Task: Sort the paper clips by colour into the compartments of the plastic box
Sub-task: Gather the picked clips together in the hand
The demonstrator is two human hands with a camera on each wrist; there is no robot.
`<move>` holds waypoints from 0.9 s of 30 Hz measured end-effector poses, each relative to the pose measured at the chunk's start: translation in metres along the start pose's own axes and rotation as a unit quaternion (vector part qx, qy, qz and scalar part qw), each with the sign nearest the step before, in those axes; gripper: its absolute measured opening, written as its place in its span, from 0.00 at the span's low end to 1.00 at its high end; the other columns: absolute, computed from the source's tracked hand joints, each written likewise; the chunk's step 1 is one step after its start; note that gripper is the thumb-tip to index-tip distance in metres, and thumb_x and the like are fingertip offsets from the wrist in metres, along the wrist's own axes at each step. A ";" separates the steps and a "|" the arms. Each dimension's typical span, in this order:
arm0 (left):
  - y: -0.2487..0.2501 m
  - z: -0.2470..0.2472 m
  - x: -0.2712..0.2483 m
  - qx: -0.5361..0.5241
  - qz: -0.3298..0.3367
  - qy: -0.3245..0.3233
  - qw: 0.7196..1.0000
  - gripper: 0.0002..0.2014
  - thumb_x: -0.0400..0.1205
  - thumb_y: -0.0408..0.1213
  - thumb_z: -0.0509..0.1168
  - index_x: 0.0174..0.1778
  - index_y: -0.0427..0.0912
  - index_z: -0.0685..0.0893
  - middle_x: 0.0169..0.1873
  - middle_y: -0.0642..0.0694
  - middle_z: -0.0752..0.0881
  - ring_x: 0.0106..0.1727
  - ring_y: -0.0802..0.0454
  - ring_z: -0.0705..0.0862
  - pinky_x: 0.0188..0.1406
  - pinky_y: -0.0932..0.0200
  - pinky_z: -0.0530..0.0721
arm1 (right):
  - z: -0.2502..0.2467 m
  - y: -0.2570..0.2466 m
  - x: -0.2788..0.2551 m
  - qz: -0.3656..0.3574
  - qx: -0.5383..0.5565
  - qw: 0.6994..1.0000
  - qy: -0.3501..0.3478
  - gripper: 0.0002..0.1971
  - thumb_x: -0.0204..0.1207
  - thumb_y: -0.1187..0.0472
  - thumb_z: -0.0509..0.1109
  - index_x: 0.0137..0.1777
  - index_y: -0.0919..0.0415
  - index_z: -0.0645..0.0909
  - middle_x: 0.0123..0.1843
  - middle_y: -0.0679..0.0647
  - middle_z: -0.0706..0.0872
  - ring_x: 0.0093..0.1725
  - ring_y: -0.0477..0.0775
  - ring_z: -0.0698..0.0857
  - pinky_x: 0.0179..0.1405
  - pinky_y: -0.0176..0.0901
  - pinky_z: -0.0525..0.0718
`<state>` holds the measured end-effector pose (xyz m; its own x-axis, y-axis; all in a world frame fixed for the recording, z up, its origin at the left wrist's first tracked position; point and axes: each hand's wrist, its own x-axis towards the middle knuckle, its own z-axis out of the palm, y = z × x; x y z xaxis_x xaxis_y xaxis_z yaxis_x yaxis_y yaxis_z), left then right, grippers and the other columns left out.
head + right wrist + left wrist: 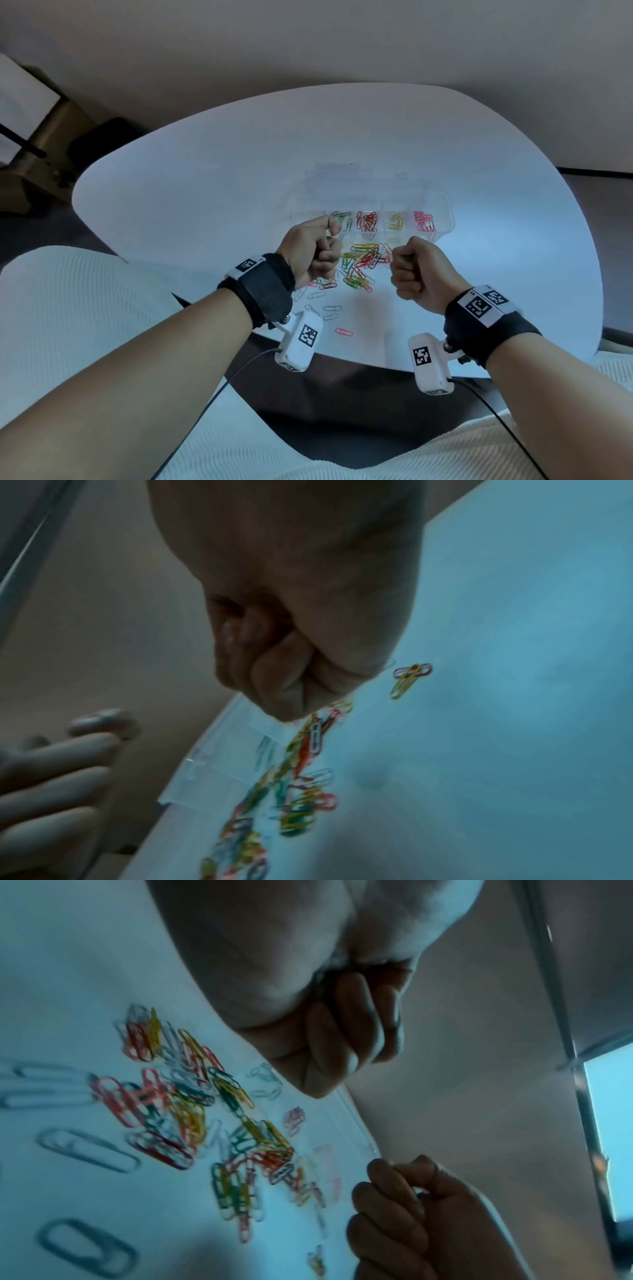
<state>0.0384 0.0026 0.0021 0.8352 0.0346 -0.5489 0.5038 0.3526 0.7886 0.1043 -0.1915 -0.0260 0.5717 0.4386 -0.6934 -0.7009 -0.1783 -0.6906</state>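
Two hands up over table (205,192), both fisted. Our left hand (313,251) hangs at left end of plastic box (445,219), fingers curled; clip inside or not, we cannot tell. Right hand (419,270) same, contents hidden. Mixed pile of paper clips (361,265) lies between hands, just near side of box, roughly equally near both; silver strays nearer left.

A white rounded bench (212,178) stood before a plain beige wall (308,44). Dark floor (342,394) showed beneath its near edge. At the far left sat a cardboard box (51,137). The light was dim and bluish.
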 end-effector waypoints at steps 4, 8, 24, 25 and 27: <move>0.010 0.003 0.003 -0.070 -0.037 -0.011 0.997 0.09 0.71 0.25 0.48 0.31 0.39 0.71 0.23 0.44 0.64 0.21 0.53 0.57 0.24 0.61 0.52 | 0.017 -0.013 -0.009 -0.001 0.061 0.997 -0.050 0.12 0.68 0.62 0.51 0.25 0.62 0.67 0.25 0.59 0.70 0.17 0.50 0.58 0.20 0.37 0.54; 0.018 -0.001 0.012 0.107 -0.094 0.040 0.989 0.18 0.79 0.41 0.58 0.22 0.43 0.68 0.20 0.48 0.64 0.19 0.53 0.55 0.17 0.67 0.52 | 0.034 -0.018 -0.008 0.028 0.032 0.999 -0.013 0.11 0.70 0.68 0.51 0.32 0.63 0.74 0.29 0.58 0.75 0.22 0.52 0.67 0.20 0.39 0.65; 0.032 -0.016 0.029 -0.155 -0.108 0.122 0.974 0.12 0.86 0.36 0.57 0.41 0.34 0.81 0.33 0.43 0.76 0.31 0.51 0.75 0.28 0.63 0.76 | 0.081 -0.056 0.021 -0.024 0.162 0.985 0.060 0.35 0.82 0.42 0.63 0.83 0.57 0.58 0.80 0.70 0.67 0.70 0.58 0.75 0.79 0.50 0.67; 0.031 -0.015 0.030 -0.167 -0.103 0.122 0.973 0.12 0.86 0.36 0.58 0.43 0.33 0.81 0.34 0.42 0.78 0.34 0.49 0.77 0.31 0.62 0.79 | 0.079 -0.056 0.021 -0.020 0.176 0.983 0.047 0.39 0.81 0.39 0.63 0.85 0.55 0.54 0.84 0.69 0.58 0.81 0.60 0.66 0.83 0.53 0.61; 0.034 -0.012 0.034 -0.193 -0.092 0.104 0.971 0.12 0.86 0.36 0.59 0.46 0.31 0.82 0.37 0.40 0.80 0.39 0.47 0.80 0.40 0.60 0.83 | 0.076 -0.055 0.018 -0.023 0.197 0.979 0.035 0.41 0.80 0.37 0.62 0.86 0.55 0.51 0.85 0.68 0.52 0.85 0.61 0.56 0.84 0.55 0.57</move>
<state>0.0808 0.0271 0.0069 0.6553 0.1121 -0.7470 0.4872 0.6931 0.5313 0.1205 -0.1069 0.0151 0.6239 0.3752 -0.6856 -0.7767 0.2003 -0.5971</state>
